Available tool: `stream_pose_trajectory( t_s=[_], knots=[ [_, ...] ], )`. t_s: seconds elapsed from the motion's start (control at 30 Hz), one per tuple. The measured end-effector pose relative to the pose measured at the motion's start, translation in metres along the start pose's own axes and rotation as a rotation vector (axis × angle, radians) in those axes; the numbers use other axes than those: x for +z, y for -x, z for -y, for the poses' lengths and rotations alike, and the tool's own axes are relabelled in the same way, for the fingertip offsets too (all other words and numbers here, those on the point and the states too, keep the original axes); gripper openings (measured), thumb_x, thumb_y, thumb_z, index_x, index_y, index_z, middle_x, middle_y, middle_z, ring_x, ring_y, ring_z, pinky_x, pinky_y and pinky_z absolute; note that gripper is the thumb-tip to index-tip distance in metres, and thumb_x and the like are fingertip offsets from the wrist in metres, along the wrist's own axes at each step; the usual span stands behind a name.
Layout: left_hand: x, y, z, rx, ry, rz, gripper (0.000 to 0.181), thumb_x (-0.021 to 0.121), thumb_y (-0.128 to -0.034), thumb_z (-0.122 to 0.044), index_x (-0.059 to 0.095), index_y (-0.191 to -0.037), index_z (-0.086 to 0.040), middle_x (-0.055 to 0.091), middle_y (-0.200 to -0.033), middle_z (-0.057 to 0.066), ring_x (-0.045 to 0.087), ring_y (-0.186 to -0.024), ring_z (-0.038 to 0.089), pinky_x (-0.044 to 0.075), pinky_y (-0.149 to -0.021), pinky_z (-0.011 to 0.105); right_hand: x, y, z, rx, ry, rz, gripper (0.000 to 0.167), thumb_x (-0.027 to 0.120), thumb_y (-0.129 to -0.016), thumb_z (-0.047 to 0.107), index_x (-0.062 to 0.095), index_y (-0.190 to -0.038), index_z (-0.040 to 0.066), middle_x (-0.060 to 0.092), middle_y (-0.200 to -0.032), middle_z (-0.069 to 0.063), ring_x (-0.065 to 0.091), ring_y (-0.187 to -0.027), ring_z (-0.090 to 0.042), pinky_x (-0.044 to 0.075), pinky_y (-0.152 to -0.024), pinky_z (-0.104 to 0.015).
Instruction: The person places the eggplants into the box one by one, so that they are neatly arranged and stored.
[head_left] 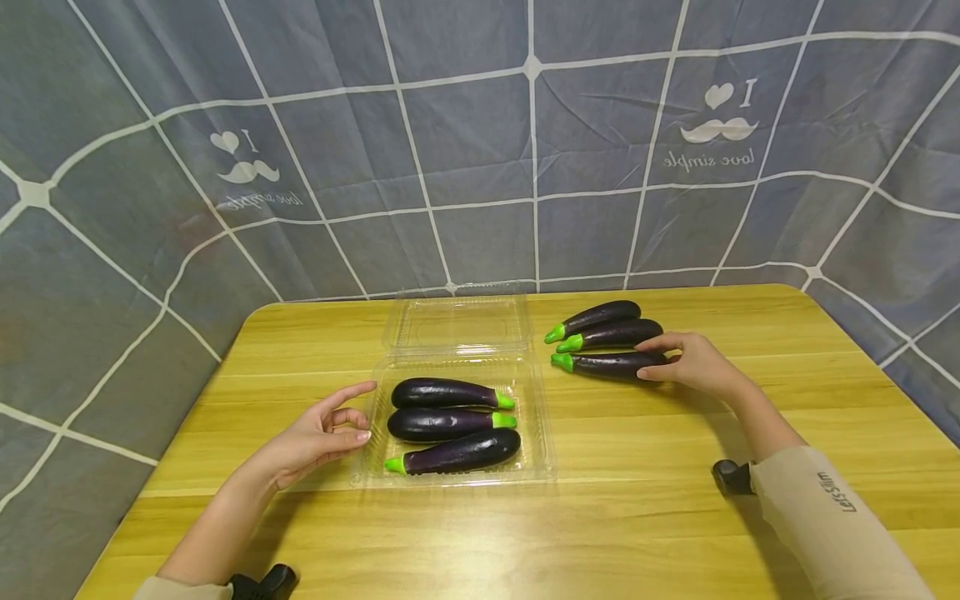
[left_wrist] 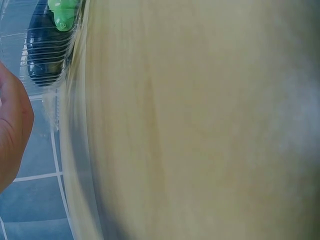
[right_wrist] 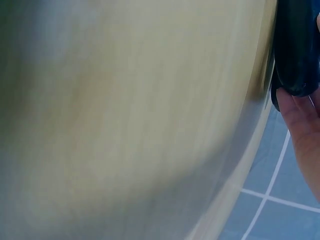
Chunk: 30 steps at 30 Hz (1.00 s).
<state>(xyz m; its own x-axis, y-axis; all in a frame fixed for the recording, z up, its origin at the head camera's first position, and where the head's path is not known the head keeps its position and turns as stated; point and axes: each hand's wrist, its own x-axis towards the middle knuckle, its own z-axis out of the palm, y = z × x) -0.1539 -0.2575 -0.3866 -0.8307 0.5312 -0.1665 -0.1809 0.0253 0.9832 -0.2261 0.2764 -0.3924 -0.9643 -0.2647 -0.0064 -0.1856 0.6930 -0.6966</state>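
In the head view, a clear plastic clamshell box [head_left: 531, 450] lies with its lid [head_left: 459, 325] folded back. Three dark purple eggplants [head_left: 442, 423] lie in its base, two with green stems to the right and the nearest with its stem to the left. My left hand [head_left: 322, 437] is at the box's left rim, fingers loosely bent and holding nothing; whether it touches the rim, I cannot tell. Right of the box lie three more eggplants [head_left: 600, 317], stems to the left. My right hand [head_left: 693, 362] grips the blunt end of the nearest eggplant [head_left: 611, 365], thumb on the near side.
All this lies on a wood-grain table [head_left: 637, 517]. A grey curtain [head_left: 480, 158] with white grid lines hangs behind and along the sides. Dark wrist mounts [head_left: 733, 477] sit below both forearms.
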Motion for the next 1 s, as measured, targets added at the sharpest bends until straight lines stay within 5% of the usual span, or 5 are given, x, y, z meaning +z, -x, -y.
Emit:
stream_pose_trajectory(
  t_s=[0.8,1.0],
  knots=[
    [0.002,0.0,-0.003,-0.014,-0.024,-0.007,0.073,0.061,-0.0875,0.001,0.02,-0.147,-0.008,0.054,-0.091,-0.004,0.058,-0.084,0.007,0.051,-0.078,0.023,-0.006,0.006,0.011,-0.007,0.022,0.006,0.052,0.075,-0.078,0.033,0.062,-0.118,0.003,0.056,-0.121,-0.022,0.062,-0.096,-0.032,0.051,-0.072,-0.027],
    [0.003,0.0,-0.003,-0.014,-0.02,-0.011,0.073,0.061,-0.0874,0.001,0.019,-0.147,-0.007,0.054,-0.092,-0.003,0.058,-0.084,0.007,0.051,-0.078,0.023,-0.011,0.009,0.018,-0.012,0.012,-0.011,0.051,0.074,-0.08,0.033,0.062,-0.12,0.004,0.054,-0.124,-0.023,0.059,-0.101,-0.038,0.051,-0.078,-0.038]
  ],
)
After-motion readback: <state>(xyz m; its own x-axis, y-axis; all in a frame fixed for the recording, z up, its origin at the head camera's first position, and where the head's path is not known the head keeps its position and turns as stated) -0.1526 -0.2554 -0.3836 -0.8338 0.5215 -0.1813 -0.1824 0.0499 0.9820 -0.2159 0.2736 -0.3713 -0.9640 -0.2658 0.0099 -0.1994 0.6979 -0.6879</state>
